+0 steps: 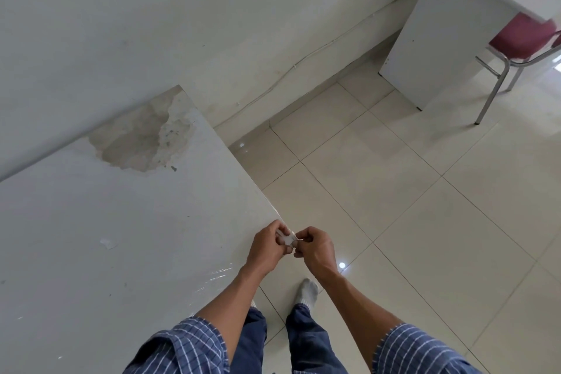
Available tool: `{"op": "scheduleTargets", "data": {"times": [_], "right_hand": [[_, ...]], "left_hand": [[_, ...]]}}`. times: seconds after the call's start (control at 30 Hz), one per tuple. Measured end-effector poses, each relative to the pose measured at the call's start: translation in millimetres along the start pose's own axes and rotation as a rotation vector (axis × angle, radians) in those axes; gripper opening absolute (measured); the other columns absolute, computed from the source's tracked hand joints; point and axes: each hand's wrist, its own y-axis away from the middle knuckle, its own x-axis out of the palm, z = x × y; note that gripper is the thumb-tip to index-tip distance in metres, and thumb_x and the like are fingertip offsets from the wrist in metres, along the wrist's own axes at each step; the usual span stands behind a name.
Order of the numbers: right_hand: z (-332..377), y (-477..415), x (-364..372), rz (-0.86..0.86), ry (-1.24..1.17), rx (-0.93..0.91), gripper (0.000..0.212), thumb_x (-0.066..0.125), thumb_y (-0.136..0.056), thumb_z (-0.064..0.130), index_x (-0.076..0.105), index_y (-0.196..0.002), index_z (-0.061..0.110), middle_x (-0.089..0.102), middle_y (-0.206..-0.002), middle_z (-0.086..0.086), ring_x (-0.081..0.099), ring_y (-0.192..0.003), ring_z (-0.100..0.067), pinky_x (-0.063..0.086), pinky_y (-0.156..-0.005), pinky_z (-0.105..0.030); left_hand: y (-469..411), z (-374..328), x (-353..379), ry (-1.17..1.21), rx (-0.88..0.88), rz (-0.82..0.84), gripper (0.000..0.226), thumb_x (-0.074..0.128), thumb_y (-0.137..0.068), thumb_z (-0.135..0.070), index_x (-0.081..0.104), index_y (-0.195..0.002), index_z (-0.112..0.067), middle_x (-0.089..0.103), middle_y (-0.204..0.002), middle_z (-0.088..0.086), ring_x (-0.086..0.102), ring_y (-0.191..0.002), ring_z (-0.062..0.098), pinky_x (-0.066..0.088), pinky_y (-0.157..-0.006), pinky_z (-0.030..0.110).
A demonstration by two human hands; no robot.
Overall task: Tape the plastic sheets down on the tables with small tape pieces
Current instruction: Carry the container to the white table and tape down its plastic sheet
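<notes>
Our left hand (264,247) and right hand (316,249) both pinch a small tape piece (285,237) between curled fingertips, just over the table's (121,222) right edge. The tape looks light, limp and sticky, so we judge it is best held by its ends to stop it folding on itself. The thin, slippery sheet (217,275) lies over the tabletop and wrinkles at that edge. No container shows.

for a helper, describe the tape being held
From the big white table, follow its right edge down to where the hands meet. The small whitish tape is pinched between the left hand and right hand. Unlike the clear glossy plastic sheet below, it is opaque.
</notes>
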Motion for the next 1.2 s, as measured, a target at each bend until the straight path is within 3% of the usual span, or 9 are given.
{"op": "scheduleTargets", "data": {"times": [0.1, 0.23, 0.33, 0.47, 0.63, 0.73, 0.87, 1.03, 1.2], "right_hand": [[-0.3, 0.6, -3.9, 0.011, -0.026, 0.025, 0.007, 0.065, -0.087, -0.004, 0.069, -0.090, 0.000, 0.072, -0.083, -0.018, 0.067, -0.061, -0.017, 0.053, -0.053, -0.019], [-3.1, -0.5, -14.7, 0.097, -0.108, 0.050, 0.014, 0.059, -0.091, -0.003, 0.072, -0.096, 0.001, 0.072, -0.087, -0.017, 0.069, -0.069, -0.018, 0.057, -0.063, -0.019], [-2.5, 0.2, -10.6, 0.056, -0.054, 0.028, 0.014, 0.058, -0.090, -0.003, 0.071, -0.091, 0.004, 0.073, -0.084, -0.017, 0.069, -0.064, -0.017, 0.057, -0.061, -0.021], [1.6, -0.6, -7.0, 0.047, 0.035, -0.001, 0.018, 0.057, -0.088, -0.005, 0.071, -0.086, 0.005, 0.073, -0.078, -0.015, 0.067, -0.060, -0.015, 0.056, -0.058, -0.021], [5.9, -10.6, -20.8, 0.195, 0.053, 0.018, 0.008, 0.060, -0.092, 0.002, 0.067, -0.094, 0.005, 0.067, -0.079, -0.012, 0.066, -0.062, -0.016, 0.059, -0.059, -0.028], [8.9, -12.1, -21.6, 0.191, 0.140, -0.008, 0.011, 0.056, -0.095, 0.013, 0.065, -0.100, 0.011, 0.064, -0.080, -0.005, 0.061, -0.064, -0.016, 0.053, -0.055, -0.028], [21.0, -8.3, -21.3, 0.050, 0.313, -0.180, 0.014, 0.051, -0.097, 0.019, 0.064, -0.103, 0.017, 0.065, -0.087, 0.002, 0.058, -0.070, -0.014, 0.045, -0.057, -0.023], [40.9, 4.0, 2.6, 0.031, 0.541, -0.424, 0.021, 0.052, -0.094, 0.018, 0.064, -0.111, 0.018, 0.064, -0.109, -0.003, 0.057, -0.103, -0.021, 0.050, -0.083, -0.036], [64.4, 40.2, 61.2, 0.031, 0.724, -0.615, 0.026, 0.050, -0.095, 0.013, 0.062, -0.118, 0.017, 0.062, -0.121, -0.005, 0.049, -0.117, -0.025, 0.045, -0.088, -0.035]], "left_hand": [[3.7, 8.6, 0.1, 0.011, 0.021, -0.007, 0.025, 0.075, -0.080, -0.007, 0.062, -0.093, -0.025, 0.052, -0.071, -0.005, 0.051, -0.062, 0.002, 0.050, -0.067, 0.019], [5.4, 7.8, 3.1, -0.035, 0.070, -0.047, 0.025, 0.070, -0.084, -0.007, 0.061, -0.099, -0.025, 0.053, -0.074, -0.006, 0.053, -0.067, 0.004, 0.045, -0.062, 0.011], [8.3, 7.3, 8.0, -0.163, 0.152, -0.054, 0.026, 0.067, -0.089, -0.011, 0.063, -0.112, -0.024, 0.055, -0.088, -0.006, 0.057, -0.080, 0.007, 0.051, -0.073, 0.017], [9.6, 12.2, 10.1, -0.231, 0.196, -0.059, 0.023, 0.068, -0.090, -0.015, 0.065, -0.110, -0.025, 0.063, -0.102, -0.002, 0.062, -0.093, 0.012, 0.056, -0.082, 0.032], [7.3, 10.5, 1.0, -0.136, 0.130, -0.024, 0.023, 0.065, -0.090, -0.012, 0.068, -0.108, -0.027, 0.064, -0.105, -0.005, 0.062, -0.093, 0.007, 0.055, -0.080, 0.021], [10.8, 12.7, -6.5, -0.118, 0.107, -0.034, 0.025, 0.054, -0.095, -0.014, 0.066, -0.108, -0.032, 0.066, -0.108, -0.009, 0.062, -0.093, 0.001, 0.056, -0.081, 0.023], [17.9, 13.5, -17.4, -0.130, 0.089, -0.144, 0.025, 0.048, -0.099, -0.016, 0.063, -0.116, -0.027, 0.065, -0.107, -0.007, 0.062, -0.091, 0.004, 0.051, -0.079, 0.019], [39.7, 22.2, -49.1, -0.120, 0.106, -0.240, 0.026, 0.046, -0.100, -0.018, 0.062, -0.121, -0.025, 0.063, -0.110, -0.004, 0.061, -0.098, 0.009, 0.052, -0.087, 0.026], [85.5, 66.6, -104.8, -0.094, 0.077, -0.350, 0.028, 0.049, -0.097, -0.018, 0.060, -0.120, -0.029, 0.062, -0.108, -0.005, 0.061, -0.103, 0.010, 0.053, -0.091, 0.035]]}}
